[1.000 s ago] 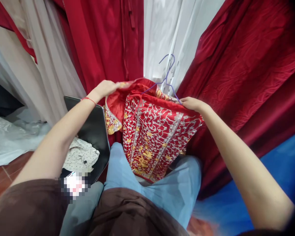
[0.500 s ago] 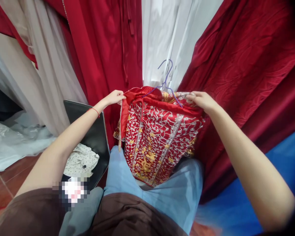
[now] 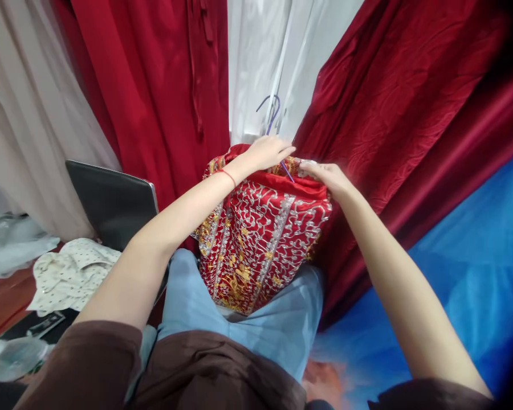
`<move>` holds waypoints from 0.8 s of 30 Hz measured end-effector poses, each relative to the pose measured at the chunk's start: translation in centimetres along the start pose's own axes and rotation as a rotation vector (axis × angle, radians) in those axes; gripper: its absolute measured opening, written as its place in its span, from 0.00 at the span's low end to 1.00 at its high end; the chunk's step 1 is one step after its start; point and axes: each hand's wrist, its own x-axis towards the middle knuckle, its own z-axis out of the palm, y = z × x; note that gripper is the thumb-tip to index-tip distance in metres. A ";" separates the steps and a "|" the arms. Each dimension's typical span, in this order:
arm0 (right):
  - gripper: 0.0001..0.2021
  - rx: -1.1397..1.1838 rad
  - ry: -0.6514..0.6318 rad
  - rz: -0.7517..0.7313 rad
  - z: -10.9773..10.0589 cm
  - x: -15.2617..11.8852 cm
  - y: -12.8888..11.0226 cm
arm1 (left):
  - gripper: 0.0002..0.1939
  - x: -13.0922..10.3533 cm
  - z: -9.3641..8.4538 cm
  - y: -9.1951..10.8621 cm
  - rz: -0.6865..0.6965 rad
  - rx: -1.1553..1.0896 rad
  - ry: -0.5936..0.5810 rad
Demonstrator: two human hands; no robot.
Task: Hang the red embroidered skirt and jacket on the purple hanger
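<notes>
A red garment (image 3: 256,245) with silver and gold embroidery hangs between my knees, its plain red band along the top. A thin purple clothes hanger (image 3: 277,105) sticks up out of its opening, hook upward. My left hand (image 3: 270,152) is closed over the hanger's neck, above the garment's top edge; its fingertips point right and hide that part of the wire. My right hand (image 3: 327,173) pinches the garment's upper right corner, thumb on top.
Dark red drapes (image 3: 154,68) and a white curtain (image 3: 256,62) hang in front. An open laptop (image 3: 111,199) stands left, beside a dotted white cloth (image 3: 74,270). A clear plastic container (image 3: 12,359) lies lower left. Blue fabric (image 3: 431,262) spreads at right.
My left hand has let go of the garment's upper left corner and moved right to the hanger. The right hand keeps its hold. The camera view has shifted to the right.
</notes>
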 end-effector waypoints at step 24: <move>0.29 -0.576 0.224 0.008 3.9 0.7 -3.6 | 0.12 1.6 1.2 1.3 -0.256 0.151 -0.141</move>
